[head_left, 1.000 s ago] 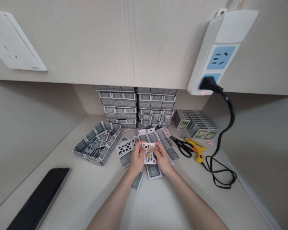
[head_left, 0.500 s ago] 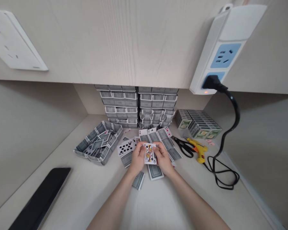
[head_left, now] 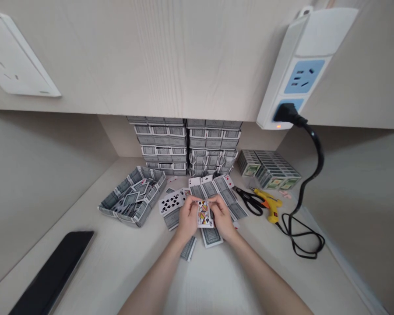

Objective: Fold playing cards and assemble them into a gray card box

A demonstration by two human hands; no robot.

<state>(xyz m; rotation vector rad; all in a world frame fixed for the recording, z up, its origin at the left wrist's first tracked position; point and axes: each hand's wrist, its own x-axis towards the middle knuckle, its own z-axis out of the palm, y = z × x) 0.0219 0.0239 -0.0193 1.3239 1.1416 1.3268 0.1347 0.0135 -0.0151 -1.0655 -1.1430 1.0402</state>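
Between both hands is a queen of spades playing card [head_left: 204,215], face toward me. My left hand [head_left: 188,216] pinches its left edge, and my right hand [head_left: 222,216] grips the right edge. The fingertips of both hands sit at the card's top edge, which they partly cover. Below the hands a face-down card [head_left: 212,237] lies on the table, with a folded-looking card [head_left: 188,248] to its left. A ten of spades [head_left: 171,202] lies left of my left hand. Several joined or overlapping cards [head_left: 209,189] spread out behind the hands.
At the left stands a tray made of cards [head_left: 140,214] with loose cards inside. Stacked card-built boxes [head_left: 213,142] rise at the back. Black scissors [head_left: 251,201], a yellow glue gun [head_left: 272,205] with its cord, and packed card decks [head_left: 272,168] are at the right. A black flat device [head_left: 52,275] lies left.
My fingers have shifted to the queen's top edge, covering more of its upper end, and the card sits slightly lower. The whole view has moved a little.
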